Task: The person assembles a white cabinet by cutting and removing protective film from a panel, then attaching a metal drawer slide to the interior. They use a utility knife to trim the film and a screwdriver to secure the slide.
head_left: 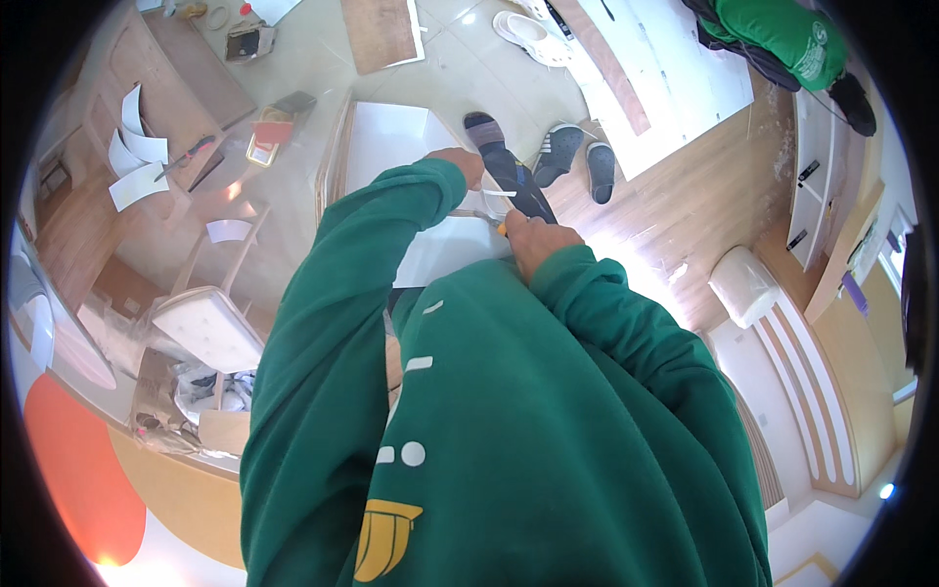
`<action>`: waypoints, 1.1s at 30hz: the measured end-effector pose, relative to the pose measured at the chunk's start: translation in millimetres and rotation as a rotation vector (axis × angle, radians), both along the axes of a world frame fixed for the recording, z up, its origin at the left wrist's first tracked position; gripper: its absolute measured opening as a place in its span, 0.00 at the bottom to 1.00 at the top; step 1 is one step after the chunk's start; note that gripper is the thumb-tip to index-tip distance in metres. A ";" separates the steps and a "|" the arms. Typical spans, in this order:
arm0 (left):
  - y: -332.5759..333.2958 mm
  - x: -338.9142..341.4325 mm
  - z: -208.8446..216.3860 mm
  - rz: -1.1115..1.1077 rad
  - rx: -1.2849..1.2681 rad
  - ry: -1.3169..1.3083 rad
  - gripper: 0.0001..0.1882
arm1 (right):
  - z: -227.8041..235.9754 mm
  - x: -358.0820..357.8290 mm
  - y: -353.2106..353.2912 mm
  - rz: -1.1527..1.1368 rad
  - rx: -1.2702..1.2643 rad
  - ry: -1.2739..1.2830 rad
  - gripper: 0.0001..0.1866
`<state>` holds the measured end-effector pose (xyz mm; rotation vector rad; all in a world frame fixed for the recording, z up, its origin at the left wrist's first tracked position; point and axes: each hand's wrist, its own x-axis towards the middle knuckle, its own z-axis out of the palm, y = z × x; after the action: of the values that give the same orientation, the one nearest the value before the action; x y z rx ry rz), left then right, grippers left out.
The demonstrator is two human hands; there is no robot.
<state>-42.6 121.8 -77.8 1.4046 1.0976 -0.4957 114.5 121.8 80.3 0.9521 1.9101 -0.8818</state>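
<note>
A white-lined open box (391, 132) with wood-coloured outer sides, like a cabinet or drawer, stands right in front of me. Over its right edge is my left hand (465, 166), its fingers curled down; what they hold, if anything, is hidden. A short white strip (500, 194) shows just below that hand. Closer to my body, my right hand (536, 240) is closed around a small tool with an orange handle (503, 230). A thin metallic part shows by the handle, but the tool's kind is unclear. A white panel (452, 252) lies below both hands.
Black slippers (559, 152) sit on the floor to the right. Large white boards (665, 78) lie farther off, near a person in green (782, 39). At left, a wooden unit carries curved white pieces (139, 147) and a saw (186, 157). A padded white piece (207, 328) lies nearer.
</note>
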 end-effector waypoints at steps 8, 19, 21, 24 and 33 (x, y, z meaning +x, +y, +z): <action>2.2 1.2 1.5 -0.002 0.044 -0.033 0.16 | 1.3 5.9 -1.6 -0.056 -0.034 -0.028 0.10; -3.9 2.0 4.2 0.010 0.124 -0.024 0.11 | 18.8 23.2 -9.2 -0.048 0.061 0.035 0.07; 8.3 1.5 8.6 0.018 0.064 0.000 0.14 | 9.8 22.1 -10.0 -0.029 0.080 0.031 0.07; 1.0 2.7 7.4 0.022 0.077 -0.018 0.14 | 9.9 20.7 -10.1 -0.019 0.088 0.013 0.07; 7.1 7.1 5.5 0.028 0.041 -0.007 0.15 | 11.7 13.1 -1.4 0.005 0.044 -0.029 0.07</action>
<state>-35.5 128.9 -72.4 1.4236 1.1255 -0.4501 127.6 120.4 92.0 0.9801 1.9135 -0.8223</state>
